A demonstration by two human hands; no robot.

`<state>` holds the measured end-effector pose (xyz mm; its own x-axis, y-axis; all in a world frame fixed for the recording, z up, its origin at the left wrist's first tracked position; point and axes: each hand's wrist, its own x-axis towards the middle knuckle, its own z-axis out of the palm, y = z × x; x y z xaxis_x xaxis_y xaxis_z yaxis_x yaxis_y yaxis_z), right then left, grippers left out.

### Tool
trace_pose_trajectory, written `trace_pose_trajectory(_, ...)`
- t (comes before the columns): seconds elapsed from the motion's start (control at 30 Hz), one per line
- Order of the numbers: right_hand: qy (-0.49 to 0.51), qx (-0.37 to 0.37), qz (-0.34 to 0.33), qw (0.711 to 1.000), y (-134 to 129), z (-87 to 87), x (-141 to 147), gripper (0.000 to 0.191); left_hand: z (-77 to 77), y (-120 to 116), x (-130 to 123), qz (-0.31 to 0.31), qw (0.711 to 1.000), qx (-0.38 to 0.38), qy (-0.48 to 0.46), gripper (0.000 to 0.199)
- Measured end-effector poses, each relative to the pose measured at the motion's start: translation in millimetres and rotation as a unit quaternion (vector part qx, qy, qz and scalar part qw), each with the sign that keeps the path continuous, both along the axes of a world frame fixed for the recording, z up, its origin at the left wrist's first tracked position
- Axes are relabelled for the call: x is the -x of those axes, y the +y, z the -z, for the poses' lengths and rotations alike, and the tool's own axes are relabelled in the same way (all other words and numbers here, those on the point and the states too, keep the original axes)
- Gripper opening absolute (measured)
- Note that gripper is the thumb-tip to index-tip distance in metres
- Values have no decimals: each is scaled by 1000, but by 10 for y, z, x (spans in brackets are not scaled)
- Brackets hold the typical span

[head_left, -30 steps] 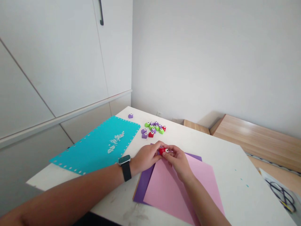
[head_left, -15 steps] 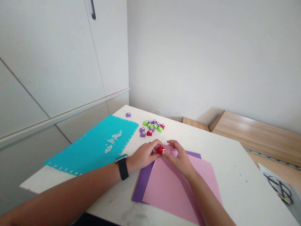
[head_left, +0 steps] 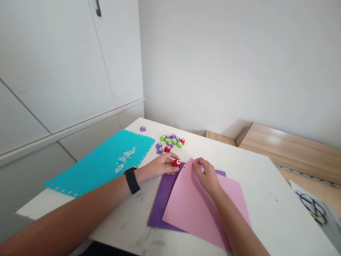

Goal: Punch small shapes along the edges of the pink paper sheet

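A red craft punch (head_left: pixel 176 163) with a white top sits between the thumb and fingers of my left hand (head_left: pixel 163 165). Beside it, my right hand (head_left: pixel 206 172) pinches the far edge of a pink sheet (head_left: pixel 194 209), whose far left corner is lifted and shows small holes. Under the pink sheet lies a purple sheet (head_left: pixel 160 209), visible along the left and at the far right corner. The punch and the pink edge are apart, with a small gap between them.
Several purple, green and red punches (head_left: pixel 173 140) are grouped beyond my hands, and one purple punch (head_left: pixel 143 128) stands apart. A blue sheet (head_left: pixel 101 160) with notched edges carries white paper cutouts (head_left: pixel 125 158) on the left. Blue scraps (head_left: pixel 270 193) lie right on the white table (head_left: pixel 239 160).
My left hand and the red punch have moved left, off the pink sheet's edge. My right hand now pinches that edge, and its corner with small holes has come into view.
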<state>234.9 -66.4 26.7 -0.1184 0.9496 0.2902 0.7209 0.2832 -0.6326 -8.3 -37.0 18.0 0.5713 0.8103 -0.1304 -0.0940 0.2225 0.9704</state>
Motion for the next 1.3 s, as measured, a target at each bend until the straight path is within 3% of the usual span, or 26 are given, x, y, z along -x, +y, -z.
trace_pose_trajectory(0.27, 14, 7, 28, 1000, -16, 52, 51, 30, -63, -36, -24, 52, 998, 18, -5, 46)
trace_pose_trajectory(0.57, 11, 9, 62, 998, 1, 53, 94, 29, -133, -46, -41, 34, 999, 1, 20, 40)
trace_pose_trajectory(0.8, 2, 11, 68, 998, -11, 34, 117, 27, -123, -11, -19, 37, 998, 12, 44, 51)
trace_pose_trajectory(1.07, -1, 4, 71, 997, -14, 33, 122, 28, -172, -5, -12, 43, 993, -65, 94, 49)
trace_pose_trajectory(1.3, -23, -14, 74, 997, -28, 14, 143, 27, -162, 5, -20, 52, 990, -86, 96, 50)
